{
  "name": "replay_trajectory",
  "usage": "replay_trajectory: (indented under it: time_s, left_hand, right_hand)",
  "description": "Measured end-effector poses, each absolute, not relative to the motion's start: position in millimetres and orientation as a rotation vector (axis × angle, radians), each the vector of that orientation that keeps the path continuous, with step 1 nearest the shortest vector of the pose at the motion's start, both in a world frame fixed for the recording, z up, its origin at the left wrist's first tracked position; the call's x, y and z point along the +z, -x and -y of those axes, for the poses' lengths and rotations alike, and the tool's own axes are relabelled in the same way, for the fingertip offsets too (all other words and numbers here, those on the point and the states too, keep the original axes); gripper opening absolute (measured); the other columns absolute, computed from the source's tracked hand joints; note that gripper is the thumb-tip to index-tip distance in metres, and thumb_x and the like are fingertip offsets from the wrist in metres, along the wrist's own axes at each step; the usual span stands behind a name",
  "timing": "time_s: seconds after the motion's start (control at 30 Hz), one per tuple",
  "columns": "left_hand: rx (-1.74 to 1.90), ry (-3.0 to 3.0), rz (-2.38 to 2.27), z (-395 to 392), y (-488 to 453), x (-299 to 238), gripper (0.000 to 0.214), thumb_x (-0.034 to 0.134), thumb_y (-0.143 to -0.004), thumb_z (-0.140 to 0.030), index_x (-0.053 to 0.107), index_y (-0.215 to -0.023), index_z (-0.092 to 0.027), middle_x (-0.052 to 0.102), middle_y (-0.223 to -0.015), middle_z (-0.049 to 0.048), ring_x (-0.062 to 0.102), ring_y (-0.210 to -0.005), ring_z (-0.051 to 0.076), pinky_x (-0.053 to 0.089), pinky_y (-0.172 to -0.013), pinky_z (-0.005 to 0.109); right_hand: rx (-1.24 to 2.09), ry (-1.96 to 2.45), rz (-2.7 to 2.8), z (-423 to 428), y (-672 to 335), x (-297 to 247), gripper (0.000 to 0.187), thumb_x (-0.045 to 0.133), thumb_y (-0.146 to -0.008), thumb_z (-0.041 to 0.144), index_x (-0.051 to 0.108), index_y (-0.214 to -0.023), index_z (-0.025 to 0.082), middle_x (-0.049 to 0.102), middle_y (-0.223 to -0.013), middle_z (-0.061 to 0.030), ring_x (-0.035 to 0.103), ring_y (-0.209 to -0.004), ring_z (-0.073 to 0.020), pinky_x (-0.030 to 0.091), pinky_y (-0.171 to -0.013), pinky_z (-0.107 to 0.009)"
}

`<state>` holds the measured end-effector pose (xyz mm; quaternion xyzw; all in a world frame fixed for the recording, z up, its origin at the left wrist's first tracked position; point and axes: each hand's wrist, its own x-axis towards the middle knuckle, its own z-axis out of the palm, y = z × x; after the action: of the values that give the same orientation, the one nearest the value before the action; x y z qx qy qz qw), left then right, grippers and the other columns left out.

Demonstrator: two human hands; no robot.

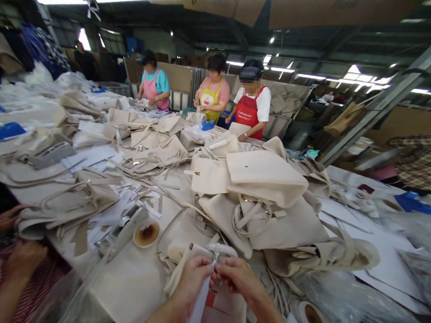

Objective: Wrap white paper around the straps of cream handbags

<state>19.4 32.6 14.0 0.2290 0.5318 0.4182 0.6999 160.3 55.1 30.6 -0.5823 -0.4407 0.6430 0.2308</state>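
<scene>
My left hand and my right hand meet at the front middle of the table, fingertips pinched close together. Between them is the top of a thin white strip, which hangs down past my left fingers. Just above the fingertips, a pale strap with a small metal fitting belongs to a cream handbag under my hands. A small red patch shows below my right fingers. The exact grip of the right fingers is partly hidden.
Cream handbags are heaped ahead. Tape rolls lie left and right; a grey metal dispenser stands left. Clear plastic covers the right side. A co-worker's hands hold a bag at left; three people work across the table.
</scene>
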Motion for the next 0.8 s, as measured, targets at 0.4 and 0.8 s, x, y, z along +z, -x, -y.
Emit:
replay_trajectory:
  time_s: [0.4, 0.8]
  left_hand:
    - [0.889, -0.205, -1.198, -22.1, -27.5, 6.2, 0.027, 0.066, -0.078, -0.03, 0.041, -0.076, -0.023, 0.059, -0.053, -0.0034, 0.048, -0.038, 0.011, 0.036, -0.042, 0.022]
    - [0.913, -0.172, -1.185, -18.2, -28.5, -3.7, 0.029, 0.069, -0.077, -0.029, 0.04, -0.082, -0.024, 0.06, -0.056, -0.0037, 0.053, -0.04, 0.014, 0.038, -0.046, 0.025]
  right_hand:
    - [1.621, 1.51, 0.82, -34.3, -132.9, -8.5, 0.046, 0.078, -0.056, 0.054, 0.056, -0.079, 0.02, 0.049, -0.047, 0.0099, 0.038, -0.037, -0.0059, 0.019, -0.036, -0.017]
    - [1.929, 1.213, 0.664, -42.9, -134.7, 17.7, 0.049, 0.083, -0.055, 0.051, 0.064, -0.079, 0.013, 0.042, -0.049, 0.0114, 0.02, -0.038, 0.0005, 0.01, -0.035, -0.014]
